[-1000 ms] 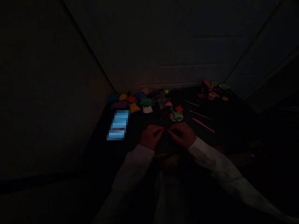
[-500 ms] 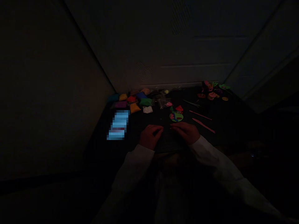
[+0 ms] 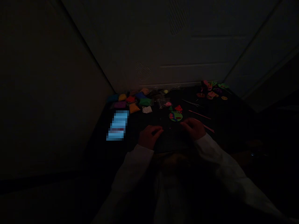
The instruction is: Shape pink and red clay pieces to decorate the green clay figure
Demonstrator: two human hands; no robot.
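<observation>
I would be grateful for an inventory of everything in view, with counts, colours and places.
screen: one, pale blue, left
packets: several, mixed colours, back left to centre
disc: one, green, decorated, centre
specks: two, colour unclear, near disc
pink tools: two, right of disc
thin tool: one, greyish, behind them
shapes: several, mixed colours, back right
table: one, dark, beneath these
wall: grey, behind
left hand, right hand: front centre
sleeves: two, whitish, front
</observation>
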